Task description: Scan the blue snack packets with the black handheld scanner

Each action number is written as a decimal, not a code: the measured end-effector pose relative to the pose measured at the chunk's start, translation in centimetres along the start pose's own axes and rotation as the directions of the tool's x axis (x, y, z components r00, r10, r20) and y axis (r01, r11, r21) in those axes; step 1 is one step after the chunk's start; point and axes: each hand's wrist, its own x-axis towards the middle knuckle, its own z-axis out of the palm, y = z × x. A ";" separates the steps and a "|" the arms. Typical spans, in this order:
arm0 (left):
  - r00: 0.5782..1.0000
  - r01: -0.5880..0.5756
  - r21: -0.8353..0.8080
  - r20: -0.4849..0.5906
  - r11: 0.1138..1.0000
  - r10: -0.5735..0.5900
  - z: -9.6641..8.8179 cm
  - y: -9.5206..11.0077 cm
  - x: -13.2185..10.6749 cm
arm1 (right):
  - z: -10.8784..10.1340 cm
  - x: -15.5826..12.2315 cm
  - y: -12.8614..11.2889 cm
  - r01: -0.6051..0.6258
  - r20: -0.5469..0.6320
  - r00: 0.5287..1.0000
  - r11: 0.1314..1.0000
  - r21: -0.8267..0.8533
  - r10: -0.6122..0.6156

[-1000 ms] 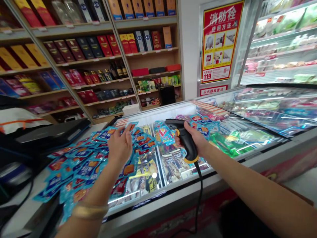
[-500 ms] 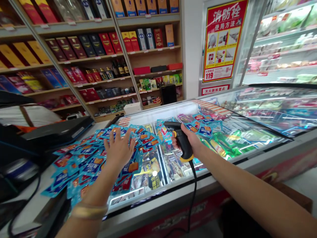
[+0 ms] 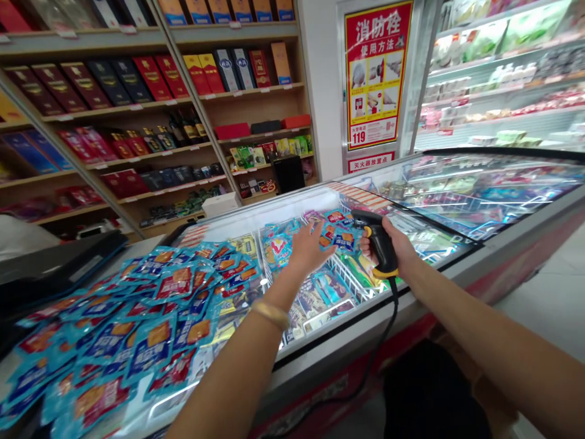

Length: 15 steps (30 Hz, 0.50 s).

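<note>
My right hand (image 3: 403, 249) is wrapped round the scanner (image 3: 384, 249) over the freezer top (image 3: 329, 353), toward its front edge, left hand (image 3: 307, 250) spread near the smaller packet group (image 3: 346, 239), main packet pile (image 3: 173, 283) at the left end.

Wearing a smooth, rounded, gold-coloured bangle (image 3: 270, 314) around the left forearm (image 3: 237, 366), just behind the wrist. Bare on the left hand (image 3: 307, 249), the right hand (image 3: 401, 247) and along the right forearm (image 3: 484, 329), out to the edge of view.
</note>
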 end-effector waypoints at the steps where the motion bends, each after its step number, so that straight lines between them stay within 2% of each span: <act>1: 1.000 -0.014 -0.006 0.014 1.000 0.014 0.6 0.7 0.9 | -0.4 0.0 0.0 0.016 -0.007 1.000 1.000 0.001 -0.016; 4: 0.997 -0.012 0.004 0.081 1.000 0.011 2.1 2.4 2.8 | -0.8 0.1 0.2 0.038 -0.006 0.999 0.999 -0.011 -0.038; 8: 0.984 0.038 0.060 0.172 0.997 -0.048 3.4 3.3 2.8 | -0.5 0.1 0.5 0.015 0.003 1.000 1.000 -0.026 -0.015; 15: 0.996 -0.040 0.138 0.086 0.990 0.029 2.9 2.9 -0.1 | -0.1 -0.4 0.5 0.020 0.013 1.000 1.000 0.021 -0.021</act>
